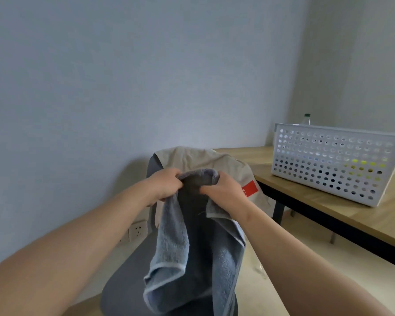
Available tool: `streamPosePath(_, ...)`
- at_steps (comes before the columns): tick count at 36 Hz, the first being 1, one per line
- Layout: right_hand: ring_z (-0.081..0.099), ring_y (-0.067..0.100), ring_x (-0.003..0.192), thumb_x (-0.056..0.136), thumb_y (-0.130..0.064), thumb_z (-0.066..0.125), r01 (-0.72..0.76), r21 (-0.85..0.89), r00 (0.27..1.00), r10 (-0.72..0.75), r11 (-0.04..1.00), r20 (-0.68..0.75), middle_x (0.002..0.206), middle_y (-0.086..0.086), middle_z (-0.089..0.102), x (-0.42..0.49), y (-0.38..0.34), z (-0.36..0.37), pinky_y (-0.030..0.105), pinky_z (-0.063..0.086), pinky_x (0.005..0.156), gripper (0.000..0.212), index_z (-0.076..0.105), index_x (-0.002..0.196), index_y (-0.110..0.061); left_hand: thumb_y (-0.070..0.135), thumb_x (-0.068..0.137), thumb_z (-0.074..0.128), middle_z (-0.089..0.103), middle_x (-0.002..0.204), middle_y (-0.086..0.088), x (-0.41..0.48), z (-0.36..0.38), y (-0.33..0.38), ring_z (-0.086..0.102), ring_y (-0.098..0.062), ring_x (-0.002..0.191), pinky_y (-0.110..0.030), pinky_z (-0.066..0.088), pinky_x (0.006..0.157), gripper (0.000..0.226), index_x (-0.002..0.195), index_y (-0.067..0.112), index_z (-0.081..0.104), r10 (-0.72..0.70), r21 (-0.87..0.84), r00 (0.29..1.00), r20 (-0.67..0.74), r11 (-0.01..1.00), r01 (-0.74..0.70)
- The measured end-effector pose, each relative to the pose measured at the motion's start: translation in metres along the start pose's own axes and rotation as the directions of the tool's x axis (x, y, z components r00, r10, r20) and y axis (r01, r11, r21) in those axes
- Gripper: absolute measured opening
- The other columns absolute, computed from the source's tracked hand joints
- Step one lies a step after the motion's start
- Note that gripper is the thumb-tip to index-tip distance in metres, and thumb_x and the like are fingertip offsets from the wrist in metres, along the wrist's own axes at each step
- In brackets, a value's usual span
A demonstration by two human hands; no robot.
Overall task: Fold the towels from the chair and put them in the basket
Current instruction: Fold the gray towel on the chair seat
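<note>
Both hands are up in front of the person and close together. The left hand (167, 184) has its fingers curled round the top edge of a blue towel (192, 252), and the right hand (224, 193) pinches the same bunched edge just beside it. The rest of the cloth hangs down loose and rumpled between the forearms, in front of the grey chair (123, 283) and not resting on it as far as I can see. It looks lifted but not yet folded; I'd say the hands are hunting along the hem for its corners. Behind the hands a beige towel (198, 157) with a red label (250, 189) lies draped over the chair back, untouched, so at least two towels are left to fold. Off to the right, well apart from the chair, the white perforated basket (328, 156) stands on the wooden desk (342, 215). Through its holes something yellow-green shows low down near the right end, with paler patches further left. That may be cloth already put in, but I cannot tell what it is or how much. A capped bottle (307, 118) pokes up behind the basket's far rim, and a wall socket (137, 231) sits low beside the chair.
</note>
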State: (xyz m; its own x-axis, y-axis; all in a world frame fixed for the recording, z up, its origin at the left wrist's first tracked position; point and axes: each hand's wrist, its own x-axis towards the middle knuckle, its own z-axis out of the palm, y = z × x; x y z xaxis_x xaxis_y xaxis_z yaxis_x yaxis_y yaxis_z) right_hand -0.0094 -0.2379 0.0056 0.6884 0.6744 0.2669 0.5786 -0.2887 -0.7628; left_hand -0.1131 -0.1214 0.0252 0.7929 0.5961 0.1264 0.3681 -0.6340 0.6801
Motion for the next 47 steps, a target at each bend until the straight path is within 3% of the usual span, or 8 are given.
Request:
streamPosePath(3,0.048,0.010,0.067,0.086,-0.016,0.050,0.027,-0.142,0.997,-0.036,0.990,-0.062,0.072,-0.004,0.050,0.005,-0.005,-0.007,0.019,0.033,0.053,0.002,0.051,0.088,-0.015,0.006,0.089,0.041,0.052,0.080,-0.005,0.002,-0.007,-0.004,0.047,-0.018,0.071,-0.027,0.034,0.056,0.021,0.076,0.021,0.049,0.035,0.031,0.998,-0.052,0.999,-0.033)
streamPosePath(7,0.043,0.010,0.056,0.086,-0.001,0.038,0.069,-0.240,0.982,-0.108,0.968,-0.154,0.062,-0.002,0.046,0.008,-0.010,-0.022,0.021,0.027,0.045,0.028,0.042,0.064,-0.018,0.010,0.087,0.050,0.056,0.084,0.001,0.000,-0.022,-0.014,0.050,-0.016,0.080,-0.027,0.037,0.065,0.011,0.087,0.020,0.053,0.154,0.105,0.987,-0.046,0.983,-0.148)
streamPosePath(14,0.050,0.019,0.058,0.083,0.002,0.034,0.037,-0.256,0.965,-0.101,0.966,-0.243,0.071,0.005,0.056,0.006,-0.008,-0.031,0.025,0.038,0.049,0.026,0.057,0.082,-0.010,0.006,0.081,0.052,0.053,0.077,-0.004,-0.005,-0.048,-0.010,0.049,-0.020,0.076,-0.025,0.032,0.055,0.009,0.077,0.014,0.051,0.047,0.606,0.999,0.028,0.794,-0.054)
streamPosePath(24,0.048,0.020,0.064,0.078,0.001,0.036,-0.001,-0.324,0.936,-0.113,0.946,-0.333,0.070,0.001,0.053,0.021,0.009,-0.044,0.026,0.035,0.053,0.027,0.058,0.078,-0.015,0.008,0.089,0.040,0.049,0.079,-0.004,0.008,-0.059,-0.046,0.045,-0.016,0.066,-0.027,0.032,0.052,0.014,0.082,0.019,0.045,-0.013,0.325,0.991,-0.137,0.944,0.057)
streamPosePath(30,0.047,0.025,0.071,0.082,0.000,0.035,-0.047,-0.348,0.952,-0.063,0.936,-0.300,0.078,0.006,0.052,0.041,0.030,-0.028,0.027,0.031,0.054,0.021,0.055,0.083,-0.007,0.010,0.092,0.036,0.056,0.085,-0.008,0.030,-0.054,-0.080,0.054,-0.024,0.081,-0.029,0.036,0.061,0.019,0.092,0.011,0.055,0.028,0.591,0.990,-0.137,0.804,0.059)
streamPosePath(34,0.041,0.015,0.061,0.089,-0.004,0.033,-0.080,-0.371,0.959,-0.029,0.925,-0.281,0.070,0.000,0.047,0.061,0.041,-0.018,0.025,0.026,0.049,0.021,0.050,0.077,-0.012,0.005,0.091,0.034,0.060,0.090,-0.013,0.053,-0.051,-0.092,0.051,-0.026,0.080,-0.030,0.034,0.063,0.026,0.079,0.013,0.056,0.076,0.531,0.968,-0.238,0.845,0.064)
streamPosePath(42,0.044,0.015,0.065,0.092,-0.006,0.034,0.085,-0.239,0.851,-0.195,0.967,-0.487,0.069,-0.005,0.047,0.093,0.028,-0.026,0.025,0.028,0.050,0.021,0.052,0.088,-0.014,0.012,0.096,0.036,0.057,0.110,-0.021,0.084,-0.070,-0.075,0.053,-0.036,0.099,-0.035,0.036,0.074,0.025,0.113,0.006,0.052,0.308,0.414,0.770,-0.559,0.908,-0.063)
streamPosePath(47,0.051,0.023,0.071,0.088,-0.005,0.035,0.059,-0.262,0.865,-0.181,0.963,-0.468,0.072,0.002,0.053,0.066,0.038,-0.023,0.030,0.038,0.059,0.022,0.055,0.081,-0.012,0.019,0.088,0.060,0.053,0.104,-0.007,0.060,-0.064,-0.092,0.050,-0.022,0.092,-0.031,0.035,0.075,0.025,0.111,0.014,0.052,0.375,0.434,0.841,-0.389,0.880,-0.192)
